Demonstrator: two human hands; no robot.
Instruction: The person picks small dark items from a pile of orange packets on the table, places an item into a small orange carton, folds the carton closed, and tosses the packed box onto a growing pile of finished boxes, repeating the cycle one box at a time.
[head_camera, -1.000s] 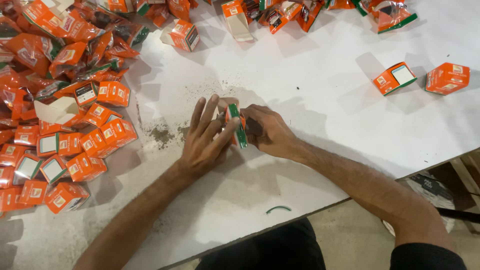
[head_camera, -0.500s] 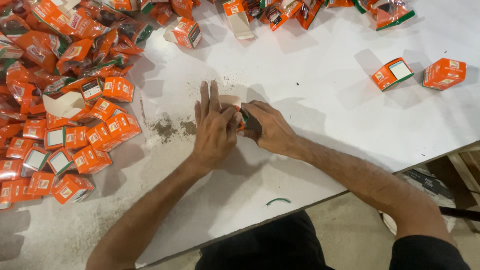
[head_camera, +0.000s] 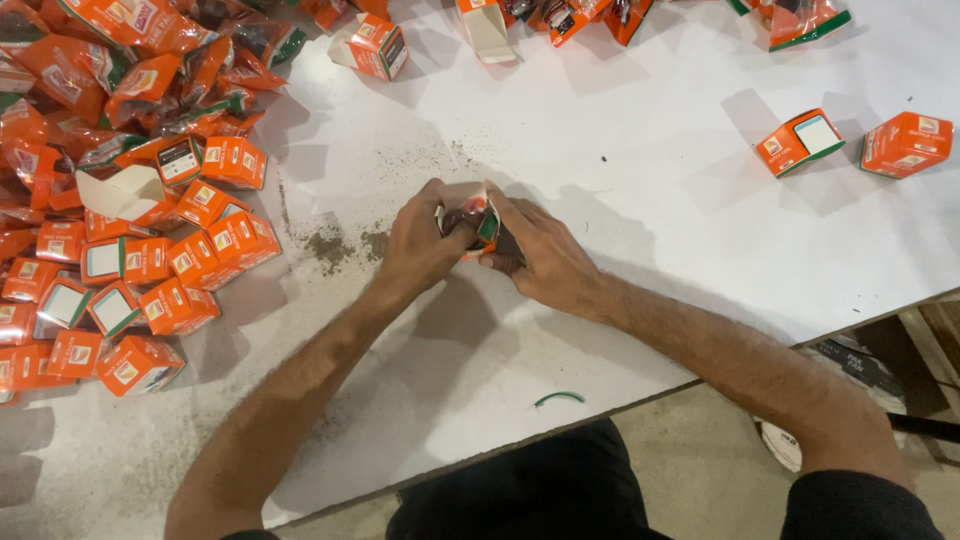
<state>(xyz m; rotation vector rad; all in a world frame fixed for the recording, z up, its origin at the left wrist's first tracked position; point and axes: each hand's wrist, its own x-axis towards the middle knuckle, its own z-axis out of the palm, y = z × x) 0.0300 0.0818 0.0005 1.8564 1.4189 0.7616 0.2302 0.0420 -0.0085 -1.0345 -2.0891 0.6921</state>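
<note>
Both hands meet over the middle of the white table (head_camera: 620, 130), closed around 1 small orange carton (head_camera: 478, 222) that sits between them, just above the tabletop. The left hand (head_camera: 425, 245) grips the carton from its own side with the fingers curled in tight and the thumb pressed against the near face. The right hand (head_camera: 540, 255) holds the other side, its fingers bent narrow around the carton's green-edged end; something dark shows at the carton's open part, but what it is cannot be made out. Both forearms run back toward the near table edge, and a dark sleeve covers the right upper arm. Just left of the hands, a patch of dark crumbs (head_camera: 335, 245) is scattered on the table. Farther left lies a large heap of orange cartons (head_camera: 150, 260), some closed and stacked close together, some open with white insides showing, mixed with crumpled orange pouches (head_camera: 130, 60) toward the far corner. Well apart to the right, 2 more cartons stand alone: an open one (head_camera: 800, 142) with a white panel facing up, and a closed one (head_camera: 905, 143) just beside it. More cartons and pouches line the far edge of the table. Near the front edge, a small green curved strip (head_camera: 558, 399) lies by itself.
</note>
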